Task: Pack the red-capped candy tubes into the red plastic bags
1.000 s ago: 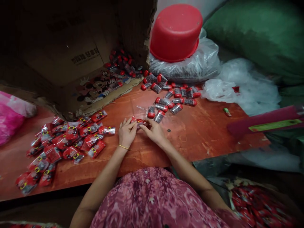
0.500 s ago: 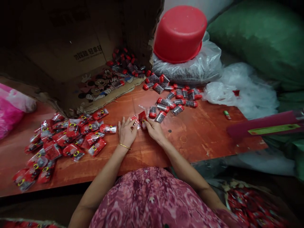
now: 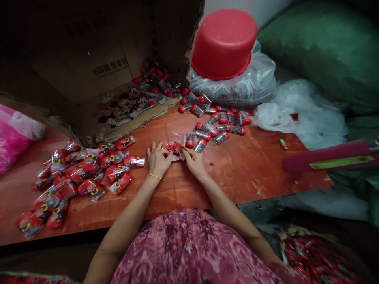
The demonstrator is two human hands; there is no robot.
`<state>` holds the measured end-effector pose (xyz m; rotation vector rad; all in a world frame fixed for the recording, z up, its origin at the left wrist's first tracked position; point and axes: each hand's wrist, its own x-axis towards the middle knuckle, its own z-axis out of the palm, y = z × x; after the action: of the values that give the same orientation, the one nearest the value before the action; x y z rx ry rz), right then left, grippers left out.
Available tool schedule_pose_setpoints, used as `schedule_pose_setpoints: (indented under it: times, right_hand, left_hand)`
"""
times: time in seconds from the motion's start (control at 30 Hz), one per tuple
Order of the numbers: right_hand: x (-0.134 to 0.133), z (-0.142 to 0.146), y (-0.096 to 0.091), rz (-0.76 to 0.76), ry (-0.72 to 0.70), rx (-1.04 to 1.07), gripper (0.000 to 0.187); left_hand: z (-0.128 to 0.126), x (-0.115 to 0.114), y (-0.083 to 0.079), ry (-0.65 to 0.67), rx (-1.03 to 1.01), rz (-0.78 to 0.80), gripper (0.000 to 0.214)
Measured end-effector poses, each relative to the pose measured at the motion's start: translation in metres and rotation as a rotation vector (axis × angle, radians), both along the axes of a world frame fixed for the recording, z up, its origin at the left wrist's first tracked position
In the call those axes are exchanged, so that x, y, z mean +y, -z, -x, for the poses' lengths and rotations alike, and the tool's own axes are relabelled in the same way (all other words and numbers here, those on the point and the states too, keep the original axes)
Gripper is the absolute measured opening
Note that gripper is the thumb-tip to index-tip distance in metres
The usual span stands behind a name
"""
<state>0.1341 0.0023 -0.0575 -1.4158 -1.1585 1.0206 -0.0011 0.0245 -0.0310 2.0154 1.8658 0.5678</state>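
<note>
1. The red packet (image 3: 175, 149) lies on the table just above the centre of the frame. Its long axis runs left to right.
2. The left hand (image 3: 159, 159) pinches its left end and the right hand (image 3: 194, 161) its right end, fingertips closed on it. Both are equally near.
3. Red-capped vials (image 3: 213, 126) are scattered to the upper right, the nearest just beside the right hand's fingers.
4. A heap of filled packets (image 3: 83, 173) spreads toward the left edge.
5. The table (image 3: 251, 165) is a worn orange-red board.
6. A cardboard box (image 3: 103, 71) lies open at upper left. An upturned red basin (image 3: 224, 43) rests on a clear bag (image 3: 237, 88) at top centre. A green sack (image 3: 325, 47) fills the upper right.
</note>
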Motion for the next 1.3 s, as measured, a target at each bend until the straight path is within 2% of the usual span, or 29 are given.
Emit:
schedule_pose_setpoints:
  times: [0.1, 0.17, 0.23, 0.33, 0.4, 0.47, 0.53, 0.6, 0.8, 0.93, 1.13, 1.23, 1.3]
  right_hand:
    - [0.001, -0.005, -0.001, -0.014, 0.063, 0.02, 0.033]
    - [0.0, -0.007, -0.003, -0.003, 0.073, 0.044, 0.032]
    - [-0.002, -0.01, -0.006, -0.012, 0.106, 0.037, 0.031]
    - [-0.007, -0.009, -0.011, -0.049, 0.152, -0.032, 0.031]
    - [-0.012, -0.006, -0.015, -0.076, 0.157, -0.083, 0.03]
    - [-0.016, 0.0, -0.018, -0.106, 0.148, -0.128, 0.03]
    - [-0.02, 0.005, -0.02, -0.143, 0.129, -0.176, 0.031]
    - [-0.022, 0.01, -0.021, -0.184, 0.105, -0.205, 0.031]
    - [-0.022, 0.015, -0.019, -0.197, 0.145, -0.061, 0.025]
    - [-0.025, 0.016, -0.019, -0.174, 0.147, -0.102, 0.024]
    - [-0.026, -0.001, -0.025, -0.139, 0.077, -0.3, 0.042]
    - [-0.015, -0.022, -0.032, -0.045, 0.186, -0.578, 0.042]
    - [-0.006, -0.034, -0.035, 0.054, 0.273, -0.809, 0.051]
  left_hand:
    - [0.0, -0.002, 0.003, 0.019, 0.083, -0.023, 0.019]
    - [0.001, -0.003, 0.0, 0.003, 0.09, -0.066, 0.028]
    - [0.002, -0.006, -0.007, -0.024, 0.046, -0.15, 0.043]
    - [0.004, -0.018, -0.017, 0.006, -0.123, -0.22, 0.038]
    - [0.004, -0.029, -0.02, 0.063, -0.322, -0.115, 0.032]
    - [0.0, -0.041, -0.019, 0.08, -0.582, 0.065, 0.029]
    - [-0.008, -0.048, -0.017, 0.054, -0.84, 0.196, 0.032]
    - [-0.015, -0.051, -0.018, 0.006, -1.033, 0.236, 0.031]
    - [-0.03, -0.046, -0.033, -0.223, -1.341, 0.349, 0.031]
    - [-0.034, -0.045, -0.035, -0.34, -1.471, 0.459, 0.034]
    - [-0.03, -0.038, -0.036, -0.402, -1.557, 0.522, 0.033]
    - [-0.025, -0.034, -0.038, -0.441, -1.54, 0.525, 0.031]
    - [-0.024, -0.034, -0.037, -0.443, -1.521, 0.531, 0.031]
